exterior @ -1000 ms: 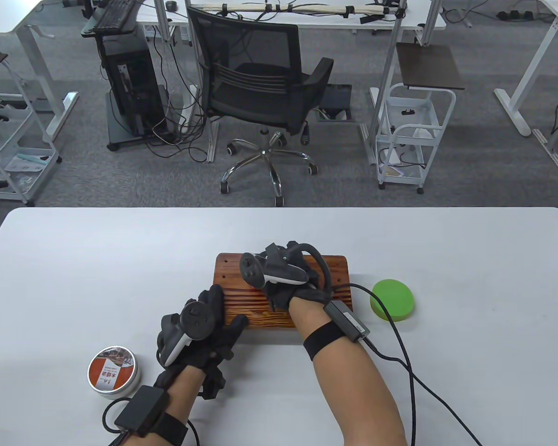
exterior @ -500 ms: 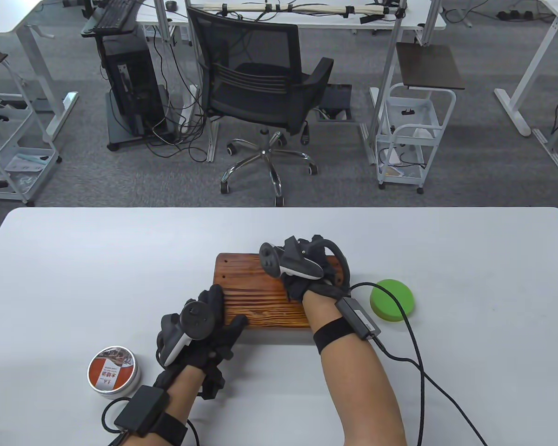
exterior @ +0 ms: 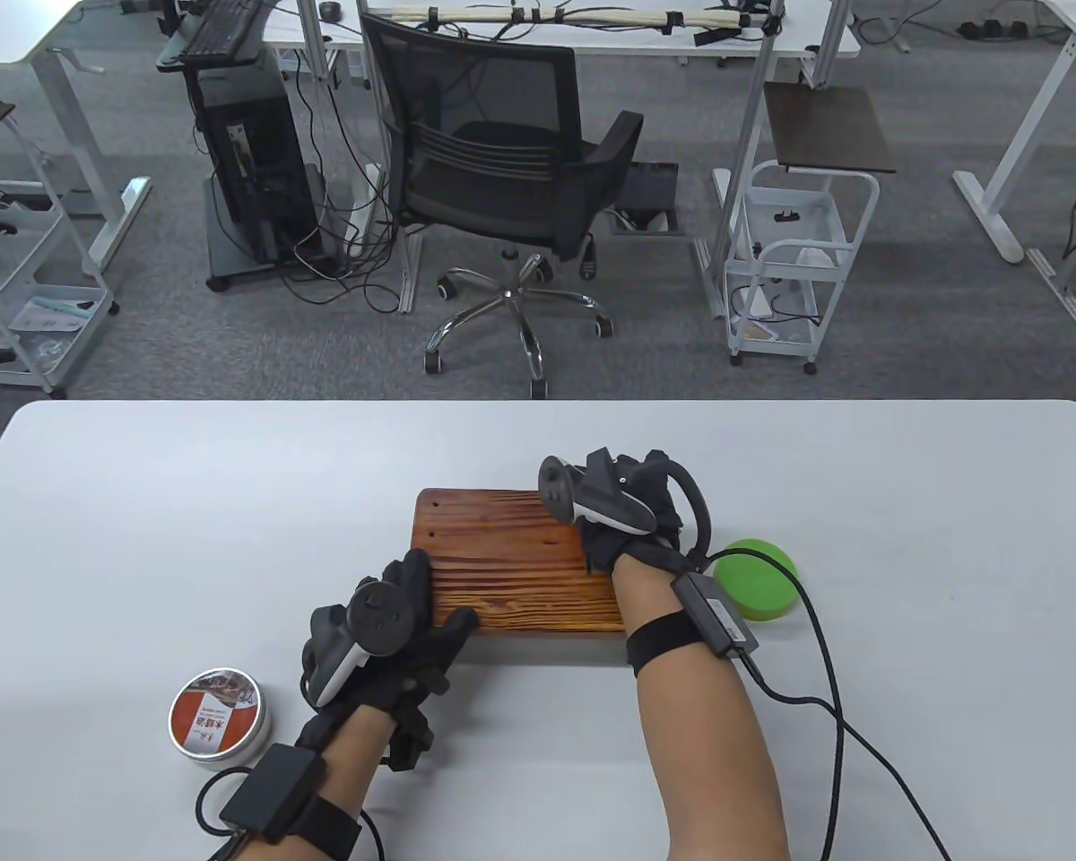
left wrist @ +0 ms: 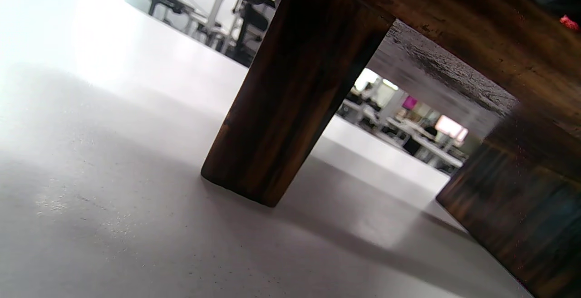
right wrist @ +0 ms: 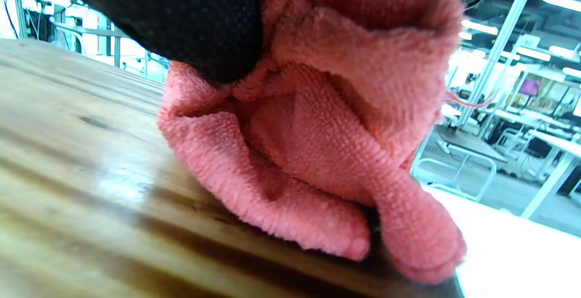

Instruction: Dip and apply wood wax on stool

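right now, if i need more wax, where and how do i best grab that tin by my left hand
Grip the tin by its low round side wall, thumb on one side and fingers on the other, coming straight down from above. It sits flat on the table with its lid on and clear space around it, near the left hand, which rests on the stool.

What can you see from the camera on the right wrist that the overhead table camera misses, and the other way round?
Only the right wrist view shows the pink cloth, bunched under gloved fingers against the wood. Only the table view shows the left hand resting on the stool's near-left corner, the wax tin, the green lid and the right hand. Both show the stool top.
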